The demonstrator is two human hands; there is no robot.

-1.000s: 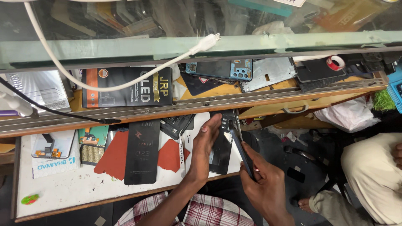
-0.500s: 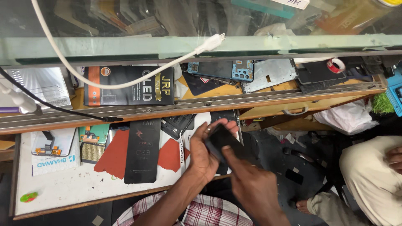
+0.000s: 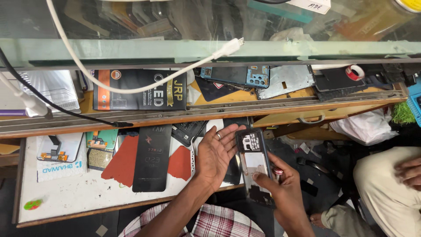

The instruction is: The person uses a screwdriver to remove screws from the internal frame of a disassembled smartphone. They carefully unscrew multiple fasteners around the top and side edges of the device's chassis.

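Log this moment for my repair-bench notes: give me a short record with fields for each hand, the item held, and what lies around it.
left hand: open, palm up, a ring on one finger, held over the white work board
right hand: grips the opened phone body from below, thumb on its inner face
opened phone body: dark frame, inner side up, upright beside the left palm
on the board: black screen panel between red sheets
shelf above: black box, phone parts, white cable
right edge: another person's knee and hand
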